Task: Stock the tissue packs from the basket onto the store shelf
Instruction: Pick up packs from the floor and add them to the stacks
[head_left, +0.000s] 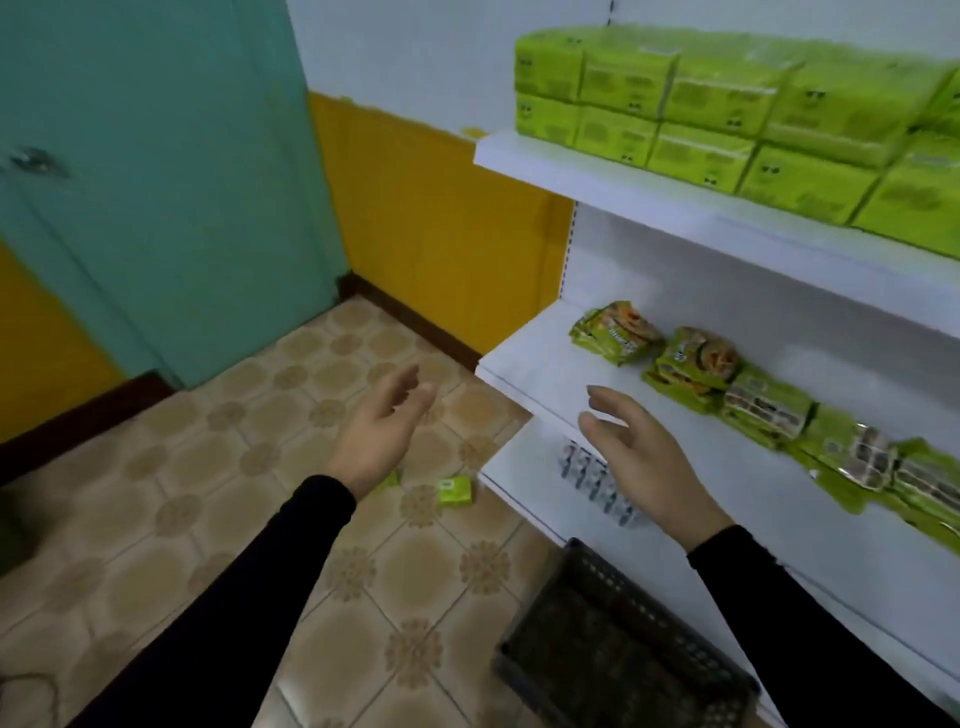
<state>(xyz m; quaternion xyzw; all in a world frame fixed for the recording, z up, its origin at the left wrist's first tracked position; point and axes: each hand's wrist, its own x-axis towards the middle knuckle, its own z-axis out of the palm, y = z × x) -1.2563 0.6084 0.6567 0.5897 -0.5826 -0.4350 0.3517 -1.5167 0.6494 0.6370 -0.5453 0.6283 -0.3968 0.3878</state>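
Both hands out in front, empty: left hand (382, 434) over the tiled floor (171, 514), fingers loose and spread, right hand (631, 449) likewise relaxed, just before the middle shelf (524, 364). Green tissue packs (727, 111) sit stacked two high on the upper shelf (519, 156). The dark basket (613, 654) stands below on the floor, and one small green pack (455, 491) lies near the shelving's foot.

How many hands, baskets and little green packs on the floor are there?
Hands: 2, the left hand and the right hand, both empty
Baskets: 1, the dark basket
Little green packs on the floor: 2, the plain-view pack and the half-hidden pack behind the left wrist
Total: 5
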